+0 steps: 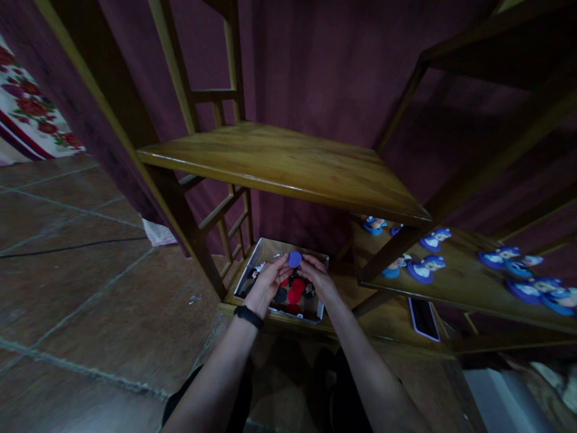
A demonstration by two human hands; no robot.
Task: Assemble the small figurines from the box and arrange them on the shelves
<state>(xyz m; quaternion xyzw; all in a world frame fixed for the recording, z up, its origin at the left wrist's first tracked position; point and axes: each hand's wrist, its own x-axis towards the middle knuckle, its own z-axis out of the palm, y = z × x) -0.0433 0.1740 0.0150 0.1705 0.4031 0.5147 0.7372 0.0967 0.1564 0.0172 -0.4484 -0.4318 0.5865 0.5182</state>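
Between the fingertips of both hands is a round purple disc (294,259), much like the bases of the figurines on the shelf. Anything attached beneath it is hidden. My left hand (271,278), below a black wristband, pinches its left side. On its right side are the closed fingers of my right hand (317,273). Both hands are over a shallow open cardboard box (311,313). Inside the box lie several red discs (295,291), dark discs (280,295) and small figures whose shapes are partly covered by my hands.
A wooden shelf board (288,159) juts out above the box. On a shelf at right stand several blue and purple figurines (426,269). A phone-like device (424,319) lies on the low board. Wooden posts (189,222) rise at left; a dark cable (76,246) crosses the floor.
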